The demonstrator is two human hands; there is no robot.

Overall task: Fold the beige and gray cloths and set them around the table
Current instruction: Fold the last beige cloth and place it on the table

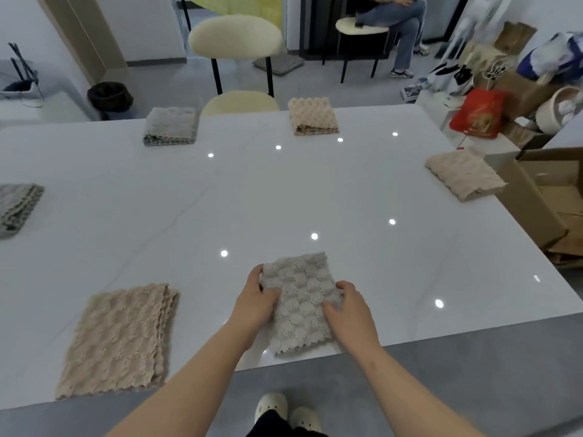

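Tabletop (pixel 284 190) is white w/ thin grey veins. Gray cloth (pixel 299 304) in front has a bumpy pattern; beige cloth (pixel 120 339) at left has same pattern. Chair (pixel 235 36) is cream, bag (pixel 479 113) red.

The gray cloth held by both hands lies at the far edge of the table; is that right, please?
Not quite: the head view shows the gray cloth held by the left hand and right hand lying at the near edge of the table.
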